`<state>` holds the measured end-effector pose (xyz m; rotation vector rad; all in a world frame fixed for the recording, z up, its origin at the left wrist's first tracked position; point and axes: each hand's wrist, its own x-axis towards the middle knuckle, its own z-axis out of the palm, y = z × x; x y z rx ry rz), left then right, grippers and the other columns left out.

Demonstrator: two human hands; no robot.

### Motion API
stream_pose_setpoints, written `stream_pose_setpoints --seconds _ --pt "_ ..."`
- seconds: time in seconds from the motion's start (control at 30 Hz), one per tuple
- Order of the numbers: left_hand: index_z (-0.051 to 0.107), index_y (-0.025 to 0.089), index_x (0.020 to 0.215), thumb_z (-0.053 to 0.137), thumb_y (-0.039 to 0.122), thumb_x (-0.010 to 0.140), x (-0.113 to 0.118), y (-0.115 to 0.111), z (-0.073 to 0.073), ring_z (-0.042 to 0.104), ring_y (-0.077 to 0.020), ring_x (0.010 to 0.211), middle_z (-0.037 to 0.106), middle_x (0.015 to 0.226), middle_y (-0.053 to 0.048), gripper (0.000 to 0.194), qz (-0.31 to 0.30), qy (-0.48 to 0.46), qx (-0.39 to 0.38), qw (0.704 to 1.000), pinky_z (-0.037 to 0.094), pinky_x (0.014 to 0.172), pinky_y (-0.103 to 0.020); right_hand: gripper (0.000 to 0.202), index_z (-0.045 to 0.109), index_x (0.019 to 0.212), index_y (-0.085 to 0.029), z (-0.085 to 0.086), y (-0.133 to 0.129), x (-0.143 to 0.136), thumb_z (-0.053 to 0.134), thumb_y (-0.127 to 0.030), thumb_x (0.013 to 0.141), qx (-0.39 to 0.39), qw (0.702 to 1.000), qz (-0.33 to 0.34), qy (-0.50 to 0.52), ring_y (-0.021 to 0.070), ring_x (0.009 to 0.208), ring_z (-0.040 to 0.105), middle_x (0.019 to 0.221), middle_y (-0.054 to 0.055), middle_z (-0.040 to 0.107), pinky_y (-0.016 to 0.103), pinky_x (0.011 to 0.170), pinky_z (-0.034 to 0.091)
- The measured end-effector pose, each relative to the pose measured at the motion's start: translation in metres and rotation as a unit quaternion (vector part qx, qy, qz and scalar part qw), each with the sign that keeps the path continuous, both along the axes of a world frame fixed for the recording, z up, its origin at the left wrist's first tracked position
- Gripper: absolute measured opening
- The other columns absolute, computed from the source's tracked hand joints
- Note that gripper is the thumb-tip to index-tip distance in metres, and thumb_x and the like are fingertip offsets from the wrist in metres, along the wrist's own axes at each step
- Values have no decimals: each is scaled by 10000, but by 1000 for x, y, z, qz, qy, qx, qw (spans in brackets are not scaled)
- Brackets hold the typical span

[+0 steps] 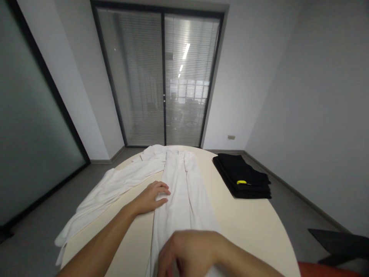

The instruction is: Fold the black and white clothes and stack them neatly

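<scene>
White trousers (175, 184) lie lengthwise down the middle of the round table, waistband at the far end. On their left edge rests my left hand (152, 197), fingers apart and slightly curled, holding nothing. Close to the camera, my right hand (191, 250) is over the lower part of the trousers with its fingers bent downward. Its fingertips are cut off by the bottom of the picture, so what they hold, if anything, is hidden. A second white garment (106, 192) is spread along the table's left side and hangs over the edge.
Folded black garments (242, 173) are stacked at the table's right, with a yellow object (241, 182) on them. The cream table (248, 227) has a curved edge. Beyond it stands a glass door (164, 77) with blinds. A dark and orange object shows at the lower right.
</scene>
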<state>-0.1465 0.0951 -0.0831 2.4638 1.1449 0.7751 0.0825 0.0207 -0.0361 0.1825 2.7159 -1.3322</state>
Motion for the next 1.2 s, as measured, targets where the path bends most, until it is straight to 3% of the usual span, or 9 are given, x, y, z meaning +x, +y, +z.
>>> stream_pose_setpoints --seconds 0.17,0.33,0.43,0.53,0.63,0.77,0.93,1.07,1.2 --pt "721 313 1124 605 234 932 16 -10 11 562 -214 1103 623 1159 -42 238 -51 42 9 998 427 984 -357 208 755 990 -225 10 38 24 616 -225 835 215 951 -220 13 125 730 638 837 -3 730 213 702 429" --pt "721 253 954 577 220 953 27 -15 15 585 -198 995 640 1036 -34 147 -56 75 16 996 433 891 -324 214 734 1003 -235 1 55 34 620 -226 822 228 944 -238 3 123 705 621 798 -16 704 208 662 391" --pt "671 223 965 516 228 982 33 -15 16 592 -187 940 651 973 -31 156 -17 23 28 999 436 860 -315 159 697 962 -224 4 52 33 618 -230 825 236 940 -247 6 117 678 599 767 -25 688 209 638 361" --pt "630 211 958 487 234 981 43 -14 12 598 -188 917 653 941 -34 147 51 -43 37 997 451 847 -315 131 631 891 -202 7 49 32 589 -326 887 247 913 -323 14 120 660 574 747 -11 669 222 617 330" --pt "629 218 962 511 227 957 52 -13 6 611 -204 940 669 956 -38 119 52 -27 30 998 462 863 -332 234 581 891 -198 3 49 32 573 -431 914 218 898 -381 19 130 665 570 752 1 659 230 606 324" --pt "618 225 1106 548 217 937 51 -14 1 600 -227 1052 678 1101 -58 183 15 3 13 1000 462 943 -374 279 567 1020 -203 -9 51 28 652 -414 861 131 922 -364 18 137 683 607 784 -7 683 224 620 370" --pt "591 244 1227 577 234 919 38 -18 6 537 -240 1206 603 1289 -86 308 -47 8 13 999 430 1047 -401 332 597 1090 -213 -16 51 25 691 -231 772 125 936 -327 28 127 693 621 779 -33 680 214 648 402" --pt "592 252 1260 603 259 915 33 -18 9 548 -239 1158 608 1226 -81 345 -31 18 3 999 446 1016 -389 229 658 1005 -200 -11 53 31 689 -238 781 107 939 -327 23 106 669 608 750 -37 666 200 629 394" --pt "621 280 1285 549 225 949 35 -16 9 559 -224 1065 605 1135 -67 347 -19 46 4 999 460 944 -359 278 712 1004 -196 -6 55 36 766 -236 734 59 968 -243 -8 77 601 560 688 -67 617 181 595 382"
